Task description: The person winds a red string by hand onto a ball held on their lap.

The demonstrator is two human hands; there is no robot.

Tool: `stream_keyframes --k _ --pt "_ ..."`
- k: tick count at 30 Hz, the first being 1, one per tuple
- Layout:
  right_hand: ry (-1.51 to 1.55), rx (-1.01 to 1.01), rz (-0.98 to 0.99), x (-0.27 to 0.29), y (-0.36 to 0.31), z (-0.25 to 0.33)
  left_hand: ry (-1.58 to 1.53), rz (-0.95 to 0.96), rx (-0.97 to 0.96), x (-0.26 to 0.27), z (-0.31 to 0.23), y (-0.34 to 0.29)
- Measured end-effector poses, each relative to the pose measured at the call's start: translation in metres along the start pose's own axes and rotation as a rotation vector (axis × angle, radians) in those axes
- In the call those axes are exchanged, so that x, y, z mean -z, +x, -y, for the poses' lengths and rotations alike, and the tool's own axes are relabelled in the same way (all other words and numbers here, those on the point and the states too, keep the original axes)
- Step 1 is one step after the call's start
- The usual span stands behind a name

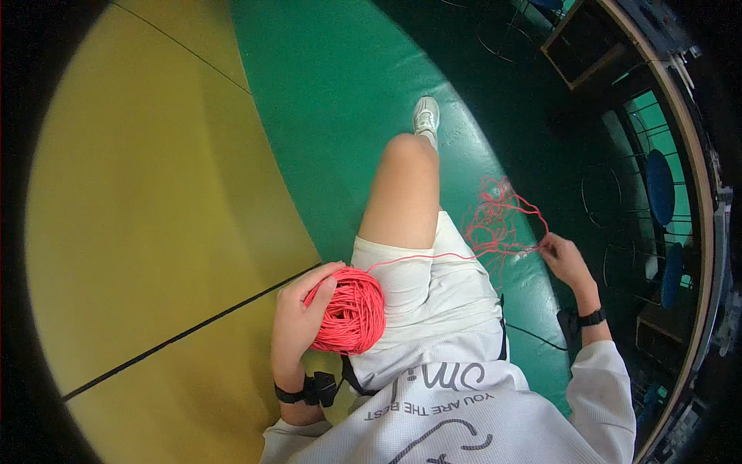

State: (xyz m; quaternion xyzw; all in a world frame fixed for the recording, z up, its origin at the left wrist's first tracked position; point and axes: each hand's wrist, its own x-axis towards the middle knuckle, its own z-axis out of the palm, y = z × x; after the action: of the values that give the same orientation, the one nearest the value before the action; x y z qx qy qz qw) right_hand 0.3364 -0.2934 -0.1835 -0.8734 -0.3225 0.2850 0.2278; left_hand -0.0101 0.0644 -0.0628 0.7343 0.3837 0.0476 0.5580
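Observation:
A ball of red string point(352, 313) rests against my left thigh, and my left hand point(301, 313) curls round its left side with the thumb on top. From the ball a single red strand point(433, 255) runs across my white shorts to the right. It leads to a loose tangle of the same red string point(495, 220), spread out near the green floor. My right hand point(564, 259), out to the right, has its fingers pinched together on the string at the tangle's right end. The fingertips are partly lost against the dark background.
Yellow floor point(147, 209) lies to the left, green floor point(332, 93) ahead. A black line point(193, 323) crosses the yellow part. Along the right stand a long table edge point(688, 147) and blue round stools point(659, 187) in shadow. My white shoe point(426, 117) is ahead.

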Motion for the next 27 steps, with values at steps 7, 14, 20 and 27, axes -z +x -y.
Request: stream_keyframes --k 7,14,20,27 --pt "-0.224 -0.207 -0.288 -0.016 -0.006 -0.098 -0.045 -0.033 0.006 0.003 0.004 -0.005" --pt "-0.150 0.201 -0.267 -0.054 0.013 0.032 0.126 -0.073 -0.137 -0.004 -0.007 -0.013" --pt "0.339 0.732 -0.041 -0.084 0.018 0.234 0.341 -0.082 -0.303 -0.012 -0.017 -0.021" --pt "0.535 0.613 0.281 -0.117 0.005 0.235 0.182 -0.223 -0.214 -0.015 0.017 -0.051"
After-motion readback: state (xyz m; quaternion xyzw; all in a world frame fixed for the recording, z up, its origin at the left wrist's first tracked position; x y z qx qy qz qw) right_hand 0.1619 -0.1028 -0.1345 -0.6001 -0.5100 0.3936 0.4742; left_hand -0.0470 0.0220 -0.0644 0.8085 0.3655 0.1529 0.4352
